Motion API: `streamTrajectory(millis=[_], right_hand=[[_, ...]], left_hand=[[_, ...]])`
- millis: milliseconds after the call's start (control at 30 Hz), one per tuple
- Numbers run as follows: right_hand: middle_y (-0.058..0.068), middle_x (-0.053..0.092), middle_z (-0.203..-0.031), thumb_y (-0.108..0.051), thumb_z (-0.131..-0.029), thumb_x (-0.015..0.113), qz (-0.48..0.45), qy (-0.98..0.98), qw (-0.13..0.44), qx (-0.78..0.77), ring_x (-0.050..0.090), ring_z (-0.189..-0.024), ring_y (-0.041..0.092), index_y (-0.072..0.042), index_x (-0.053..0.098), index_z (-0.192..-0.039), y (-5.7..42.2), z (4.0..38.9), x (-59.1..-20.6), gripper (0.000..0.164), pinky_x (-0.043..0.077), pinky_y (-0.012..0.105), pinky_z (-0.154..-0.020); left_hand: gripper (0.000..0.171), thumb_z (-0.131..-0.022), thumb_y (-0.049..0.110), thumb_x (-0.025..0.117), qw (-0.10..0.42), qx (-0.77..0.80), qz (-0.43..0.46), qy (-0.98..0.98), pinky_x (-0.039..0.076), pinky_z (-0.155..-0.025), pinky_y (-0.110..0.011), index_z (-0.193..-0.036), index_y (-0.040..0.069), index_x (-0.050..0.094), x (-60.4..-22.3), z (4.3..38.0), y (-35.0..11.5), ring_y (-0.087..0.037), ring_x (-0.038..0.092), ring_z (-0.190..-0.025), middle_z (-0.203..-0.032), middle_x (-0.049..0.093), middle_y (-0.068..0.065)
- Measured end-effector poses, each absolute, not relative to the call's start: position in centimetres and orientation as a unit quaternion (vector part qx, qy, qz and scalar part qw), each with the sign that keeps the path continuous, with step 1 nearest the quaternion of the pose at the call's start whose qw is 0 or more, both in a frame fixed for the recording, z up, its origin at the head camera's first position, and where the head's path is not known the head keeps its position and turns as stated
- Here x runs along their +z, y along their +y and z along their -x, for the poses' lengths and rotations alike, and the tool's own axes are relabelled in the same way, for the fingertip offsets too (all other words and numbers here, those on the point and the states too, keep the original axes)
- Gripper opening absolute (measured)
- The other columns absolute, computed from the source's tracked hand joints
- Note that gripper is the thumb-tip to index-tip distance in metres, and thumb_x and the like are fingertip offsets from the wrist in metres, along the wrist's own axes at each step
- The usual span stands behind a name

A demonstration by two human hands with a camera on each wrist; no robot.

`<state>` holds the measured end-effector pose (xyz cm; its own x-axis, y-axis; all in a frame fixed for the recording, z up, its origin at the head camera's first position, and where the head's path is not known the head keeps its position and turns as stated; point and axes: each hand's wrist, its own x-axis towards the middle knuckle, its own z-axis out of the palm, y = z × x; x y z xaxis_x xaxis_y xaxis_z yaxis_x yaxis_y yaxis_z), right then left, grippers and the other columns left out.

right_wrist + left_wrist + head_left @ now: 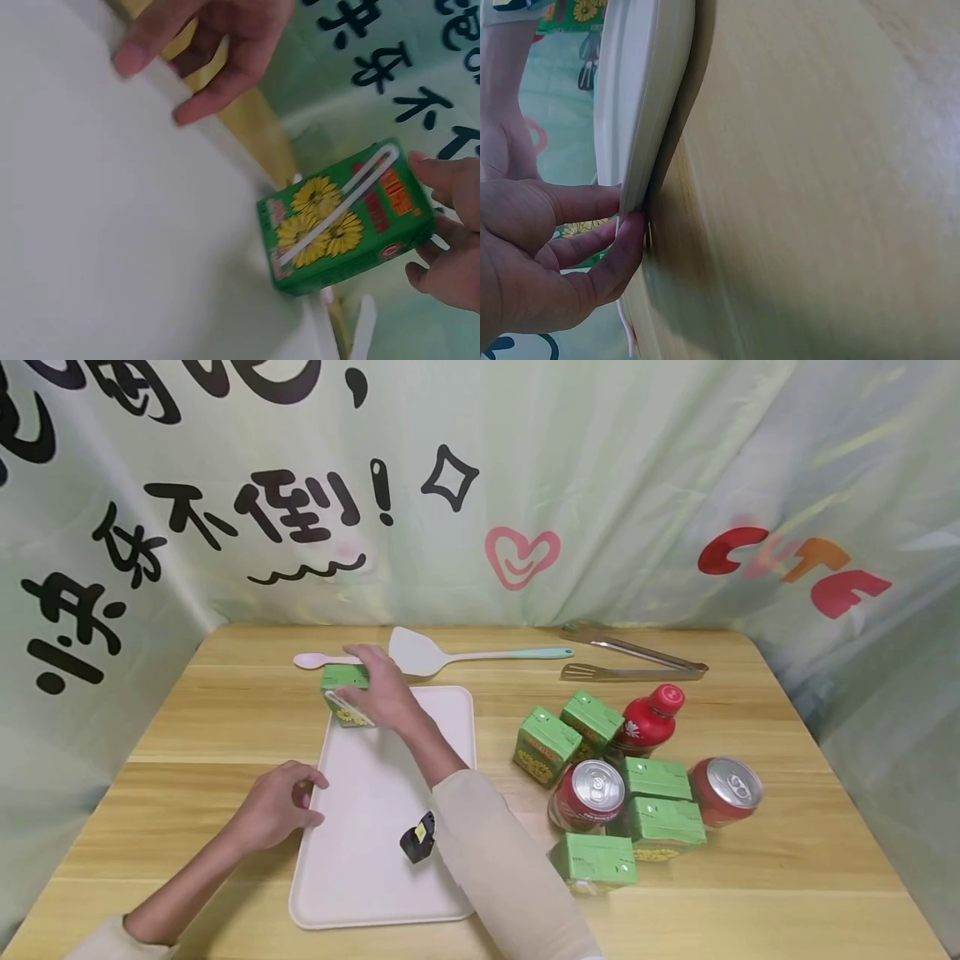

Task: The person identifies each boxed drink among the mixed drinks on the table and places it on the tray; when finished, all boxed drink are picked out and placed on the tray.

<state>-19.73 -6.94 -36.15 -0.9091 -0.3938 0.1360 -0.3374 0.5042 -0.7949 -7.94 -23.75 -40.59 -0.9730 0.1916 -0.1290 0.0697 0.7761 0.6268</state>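
Observation:
A white tray (367, 835) lies lengthwise on the table. My left hand (273, 806) pinches its left rim; in the left wrist view the thumb is over the edge and a finger (622, 259) under it. At the tray's far left corner my right hand (378, 689) holds a green drink carton (343, 677) by its upper end. The right wrist view shows yellow flowers and a white straw on that carton (330, 217), its lower end at the tray. Whether it bears on the tray or hangs just above, I cannot tell.
Right of the tray stand several green cartons (663, 822), two red cans (588, 793) and a red bottle (651, 718). Along the back lie a white spatula (420, 652), a pink-handled utensil (311, 661) and metal tongs (637, 673). A printed curtain (600, 485) hangs behind.

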Motion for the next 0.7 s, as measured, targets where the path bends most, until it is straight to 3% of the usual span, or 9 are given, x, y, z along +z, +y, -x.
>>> streamTrajectory(millis=[233,533,700], right_hand=[[-0.002,0.041,-0.127,-0.021,-0.074,0.070,0.196,0.844,-0.001,-0.499,0.046,-0.101,0.012,-0.018,0.039,-0.130,-6.3,17.3,-34.9,0.064,0.039,0.020,-0.080],[0.000,0.052,-0.112,-0.021,-0.074,0.070,0.193,0.823,-0.032,-0.534,0.051,-0.096,0.013,-0.017,0.044,-0.126,-5.1,12.6,-33.1,0.058,0.041,0.023,-0.075],[-0.006,0.049,-0.118,-0.023,-0.075,0.069,0.239,0.811,-0.071,-0.530,0.045,-0.106,0.003,-0.015,0.045,-0.125,-3.9,9.9,-31.6,0.056,0.038,0.022,-0.086]], left_hand=[[0.038,-0.058,0.001,0.076,0.091,0.328,-0.072,0.938,0.039,-0.050,-0.023,-0.093,0.003,0.060,-40.9,8.0,-23.8,-0.015,0.046,-0.065,-0.078,0.049,-0.004],[0.038,-0.059,0.001,0.076,0.093,0.337,-0.077,0.934,0.040,-0.051,-0.024,-0.093,0.002,0.059,-40.8,8.2,-23.9,-0.015,0.046,-0.065,-0.077,0.049,-0.005],[0.037,-0.059,0.001,0.076,0.089,0.333,-0.078,0.936,0.039,-0.052,-0.024,-0.092,0.002,0.059,-40.7,8.2,-23.8,-0.015,0.046,-0.064,-0.076,0.049,-0.005]])
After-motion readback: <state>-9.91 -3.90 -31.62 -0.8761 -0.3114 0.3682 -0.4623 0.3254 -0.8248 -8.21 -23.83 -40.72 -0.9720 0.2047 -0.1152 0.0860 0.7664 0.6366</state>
